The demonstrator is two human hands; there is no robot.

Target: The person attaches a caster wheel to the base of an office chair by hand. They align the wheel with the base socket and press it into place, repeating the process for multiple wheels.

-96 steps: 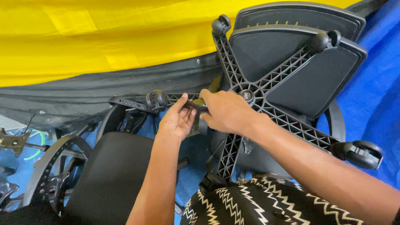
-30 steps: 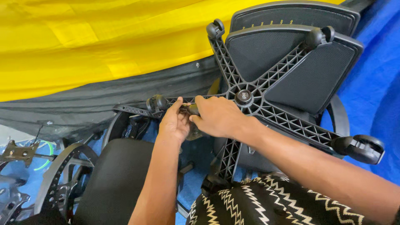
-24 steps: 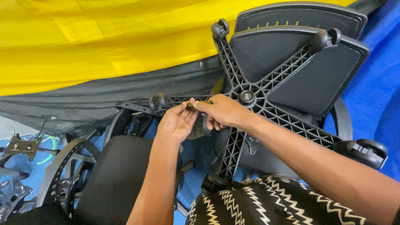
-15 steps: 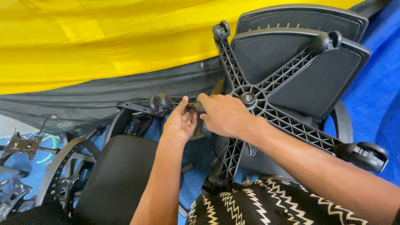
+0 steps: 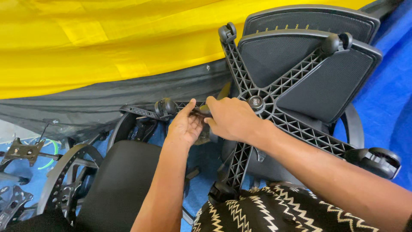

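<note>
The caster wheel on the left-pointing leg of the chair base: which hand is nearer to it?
Left. The left hand sits just right of the caster wheel; the right hand is farther right, toward the hub.

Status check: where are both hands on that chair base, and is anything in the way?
Left hand and right hand together on one arm of the star base, beside a caster. Grip hidden. Nothing blocking.

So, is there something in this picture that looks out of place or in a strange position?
Yes. The black star-shaped chair base stands on edge, its castor wheels pointing sideways instead of down. It leans against two mesh chair backs. The left hand and right hand meet on one arm of it. Loose metal brackets lie scattered at left.
</note>
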